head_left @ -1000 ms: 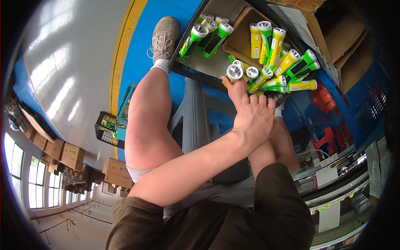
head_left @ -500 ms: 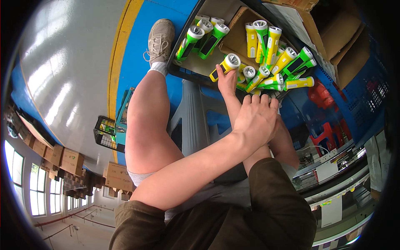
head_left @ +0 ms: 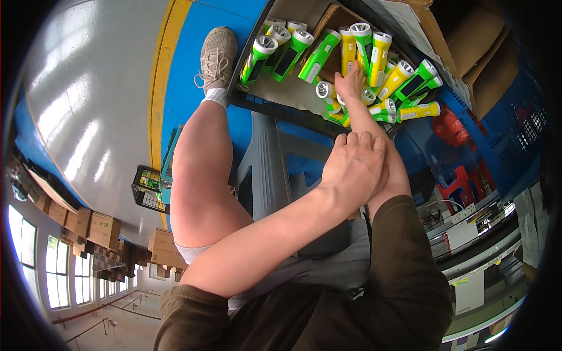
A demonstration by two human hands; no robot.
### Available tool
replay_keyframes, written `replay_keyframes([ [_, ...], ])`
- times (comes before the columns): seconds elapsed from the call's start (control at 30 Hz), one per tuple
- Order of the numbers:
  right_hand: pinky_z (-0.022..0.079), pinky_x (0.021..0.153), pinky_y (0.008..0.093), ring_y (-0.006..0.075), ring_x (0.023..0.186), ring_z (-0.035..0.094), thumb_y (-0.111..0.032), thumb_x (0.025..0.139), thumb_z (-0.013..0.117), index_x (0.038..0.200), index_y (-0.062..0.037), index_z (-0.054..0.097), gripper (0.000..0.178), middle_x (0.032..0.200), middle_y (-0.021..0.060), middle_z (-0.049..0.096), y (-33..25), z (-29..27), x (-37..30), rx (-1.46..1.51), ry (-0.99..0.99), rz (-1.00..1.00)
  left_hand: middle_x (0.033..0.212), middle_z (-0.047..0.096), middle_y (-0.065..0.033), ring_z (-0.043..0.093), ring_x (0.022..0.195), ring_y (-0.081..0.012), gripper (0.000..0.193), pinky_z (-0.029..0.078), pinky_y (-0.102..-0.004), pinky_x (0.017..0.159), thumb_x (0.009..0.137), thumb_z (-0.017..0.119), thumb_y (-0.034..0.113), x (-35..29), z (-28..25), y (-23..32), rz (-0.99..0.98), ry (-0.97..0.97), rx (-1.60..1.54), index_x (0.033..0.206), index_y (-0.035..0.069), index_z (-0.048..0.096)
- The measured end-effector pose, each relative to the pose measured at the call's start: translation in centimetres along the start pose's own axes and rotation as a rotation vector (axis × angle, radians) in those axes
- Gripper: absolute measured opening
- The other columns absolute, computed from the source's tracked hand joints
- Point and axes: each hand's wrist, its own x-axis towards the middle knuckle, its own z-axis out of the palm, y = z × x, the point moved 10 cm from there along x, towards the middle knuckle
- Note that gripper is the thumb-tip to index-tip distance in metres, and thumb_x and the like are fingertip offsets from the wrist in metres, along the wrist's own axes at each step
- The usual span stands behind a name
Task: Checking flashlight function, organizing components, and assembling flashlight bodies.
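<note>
Right hand is in among the torches, fingertips at the lower end of an upright yellow torch; can't tell if the grip is clamped on it or just touching. Left hand lies over the right forearm, fingers bent, palm hidden, so can't tell what it holds. Torches are in the black crate; a green torch leans just left of the yellow one. Likely light, stiff, smooth plastic, a bit slippery. Take the barrel mid-length; keep off the clear lens, probably scratches.
</note>
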Motion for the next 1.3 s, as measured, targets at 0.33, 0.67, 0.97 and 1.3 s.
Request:
replay_keyframes([
  [0.33, 0.048, 0.085, 0.0390, 0.0369, 0.095, 0.062, -0.030, 0.077, 0.068, 0.122, -0.0011, 0.047, 0.058, 0.104, 0.0238, 0.060, -1.8, 1.6, -0.5, 0.446, -0.064, 0.346, 0.093, 0.058, -0.0178, 0.059, 0.088, -0.0303, 0.032, 0.046, -0.0385, 0.081, 0.083, 0.059, 0.026, 0.2, -0.9, -0.3, -0.016, 0.086, 0.039, 0.098, -0.002, 0.055],
  [0.67, 0.043, 0.048, 0.0276, 0.0131, 0.055, 0.058, -0.031, 0.089, 0.063, 0.107, 0.0033, 0.055, 0.039, 0.081, 0.0088, 0.063, -11.7, -4.6, -9.6, 0.892, -0.166, 0.022, 0.095, 0.059, -0.0160, 0.059, 0.089, -0.0303, 0.036, 0.046, -0.0392, 0.080, 0.081, 0.063, 0.025, 0.0, -1.3, 0.4, 0.033, 0.104, -0.064, 0.102, -0.003, 0.054],
  [0.97, 0.049, 0.082, 0.0393, 0.0290, 0.098, 0.060, -0.019, 0.088, 0.058, 0.117, 0.0027, 0.051, 0.036, 0.114, 0.0201, 0.056, -3.4, -3.8, -3.9, 0.455, 0.223, 0.095, 0.097, 0.059, -0.0157, 0.059, 0.091, -0.0295, 0.038, 0.046, -0.0389, 0.082, 0.081, 0.063, 0.026, 0.1, -1.2, 0.6, 0.038, 0.109, -0.060, 0.104, -0.003, 0.055],
  [1.3, 0.041, 0.100, 0.0423, 0.0369, 0.114, 0.051, -0.034, 0.076, 0.071, 0.128, 0.0009, 0.043, 0.068, 0.122, 0.0242, 0.050, 0.7, 1.0, -1.5, -0.064, -0.096, 0.390, 0.094, 0.058, -0.0166, 0.059, 0.088, -0.0295, 0.033, 0.046, -0.0381, 0.079, 0.081, 0.061, 0.027, 0.2, -0.9, -0.2, 0.006, 0.095, -0.039, 0.096, -0.003, 0.057],
])
